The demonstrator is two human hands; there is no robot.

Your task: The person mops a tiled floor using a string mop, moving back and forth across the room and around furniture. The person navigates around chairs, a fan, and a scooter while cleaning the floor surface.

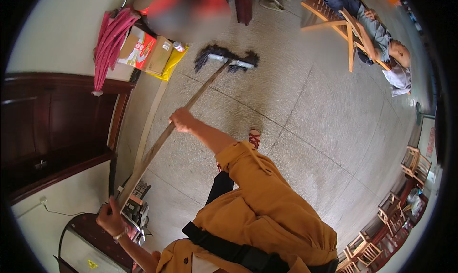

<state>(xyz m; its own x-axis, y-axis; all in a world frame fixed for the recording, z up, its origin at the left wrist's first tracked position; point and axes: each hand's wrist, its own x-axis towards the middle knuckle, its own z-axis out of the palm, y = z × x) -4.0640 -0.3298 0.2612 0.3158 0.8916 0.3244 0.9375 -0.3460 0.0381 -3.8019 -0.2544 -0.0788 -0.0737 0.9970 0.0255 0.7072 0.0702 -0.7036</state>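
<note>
Mop [206,87] rests on the floor [324,120] near the cardboard box [160,57]. Right hand [181,119] is clamped around its pole [154,151]; left hand [110,220] sits by the top end, grip unclear. Light, even pressure should keep the fringe [204,58] flat.

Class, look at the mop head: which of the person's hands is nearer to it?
Right. The right hand grips the handle partway along, closer to the mop head; the left hand is farther away, by the handle's opposite end.
</note>
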